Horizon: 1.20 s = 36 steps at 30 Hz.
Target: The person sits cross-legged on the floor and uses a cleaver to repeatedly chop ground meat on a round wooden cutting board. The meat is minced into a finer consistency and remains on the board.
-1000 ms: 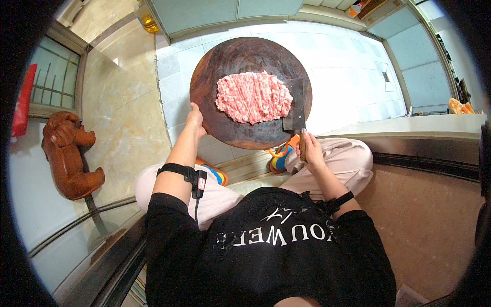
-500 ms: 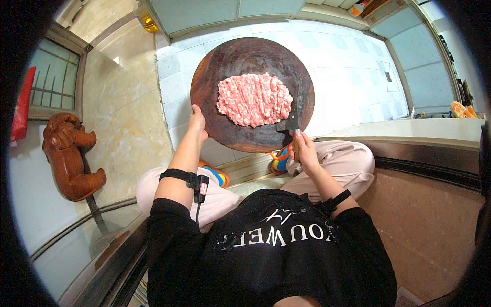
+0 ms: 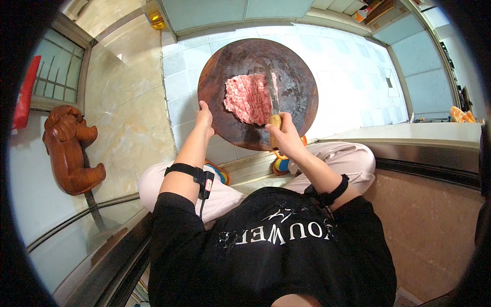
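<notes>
Head-worn fisheye camera looks steeply down from close above, past the wearer's chest, onto a round dark wooden chopping board [image 3: 257, 92] on white floor tiles [image 3: 353, 71].

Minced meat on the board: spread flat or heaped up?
Spread flat: the minced meat lies as a thin pink patch on the round board, the knife across its right side.

Right hand [image 3: 287, 139] grips knife [image 3: 272, 105] over mince [image 3: 248, 98]; left hand [image 3: 204, 116] steadies board [image 3: 296, 92]

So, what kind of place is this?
Probably a home kitchen floor: the round wooden chopping board with minced meat lies on pale floor tiles, and the right hand holds a knife.
</notes>
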Each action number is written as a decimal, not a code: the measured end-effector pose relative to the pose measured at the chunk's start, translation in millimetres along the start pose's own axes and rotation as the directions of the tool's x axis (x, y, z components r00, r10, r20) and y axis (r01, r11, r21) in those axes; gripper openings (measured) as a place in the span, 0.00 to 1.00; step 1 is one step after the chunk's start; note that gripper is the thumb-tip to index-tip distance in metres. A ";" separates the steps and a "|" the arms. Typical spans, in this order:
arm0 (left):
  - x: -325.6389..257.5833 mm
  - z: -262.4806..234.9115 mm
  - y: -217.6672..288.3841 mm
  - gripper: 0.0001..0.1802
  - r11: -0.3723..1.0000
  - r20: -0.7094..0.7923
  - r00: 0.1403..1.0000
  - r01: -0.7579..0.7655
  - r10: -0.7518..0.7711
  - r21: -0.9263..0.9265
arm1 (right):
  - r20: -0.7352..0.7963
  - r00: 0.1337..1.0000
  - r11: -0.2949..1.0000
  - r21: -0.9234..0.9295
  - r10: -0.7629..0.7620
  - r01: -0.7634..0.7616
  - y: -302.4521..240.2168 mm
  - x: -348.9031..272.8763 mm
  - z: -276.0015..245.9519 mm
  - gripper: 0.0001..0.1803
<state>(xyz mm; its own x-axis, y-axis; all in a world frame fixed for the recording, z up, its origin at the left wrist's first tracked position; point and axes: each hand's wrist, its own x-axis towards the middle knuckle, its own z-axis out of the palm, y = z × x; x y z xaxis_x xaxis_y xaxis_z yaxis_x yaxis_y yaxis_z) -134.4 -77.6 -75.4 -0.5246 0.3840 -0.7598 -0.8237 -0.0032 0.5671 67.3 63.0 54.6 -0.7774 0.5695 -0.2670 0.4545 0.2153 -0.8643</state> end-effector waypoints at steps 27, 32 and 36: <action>-9.4 8.4 4.3 0.39 0.999 -0.017 0.999 0.043 -0.043 -0.015 | 0.119 0.981 0.880 0.468 -0.154 0.081 -48.5 -0.8 -19.8 0.16; -10.9 11.7 5.3 0.40 0.999 -0.001 0.999 0.041 -0.041 -0.028 | 0.101 0.976 0.891 0.435 -0.193 0.131 -28.8 -9.3 -56.4 0.15; -3.0 2.9 3.3 0.40 0.999 0.012 1.000 0.022 -0.023 0.041 | 0.056 0.953 0.937 -0.210 0.296 -0.279 15.3 5.0 -26.4 0.22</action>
<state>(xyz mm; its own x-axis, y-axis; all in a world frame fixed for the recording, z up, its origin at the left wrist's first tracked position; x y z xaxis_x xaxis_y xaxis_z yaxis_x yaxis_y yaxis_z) -134.9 -76.1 -70.4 -0.5033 0.3949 -0.7686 -0.8256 0.0428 0.5627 81.8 90.1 51.3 -0.6309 0.5623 -0.5345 0.7340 0.2094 -0.6461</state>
